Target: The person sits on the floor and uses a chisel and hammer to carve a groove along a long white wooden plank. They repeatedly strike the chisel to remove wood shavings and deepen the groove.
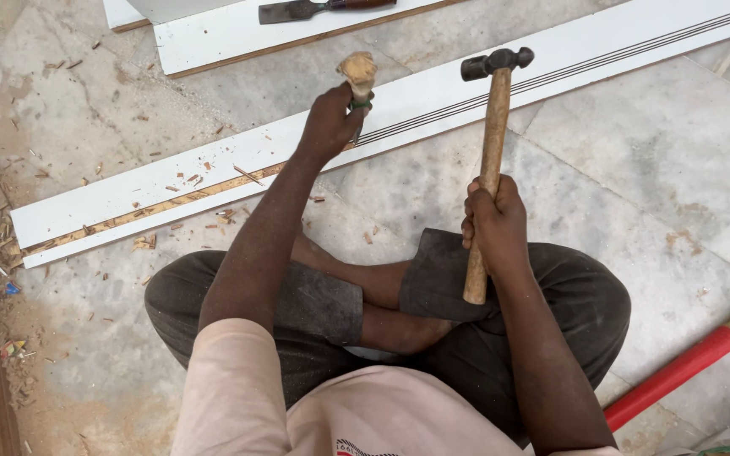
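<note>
Left hand point(329, 127) clamped on the chisel point(358, 84), its tip on the white board point(213, 169) lying across the floor point(635, 169). Right hand point(492, 221) wrapped tight around the hammer point(490, 143), head raised above the board.

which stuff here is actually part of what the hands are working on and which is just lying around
In use:
- chisel, gripped in the left hand
- hammer, raised in the right hand
- long white board, with its edge strip chipped away
- wood chips on and beside it

Lying about:
- second chisel on the far white panel
- red-handled broom
</note>
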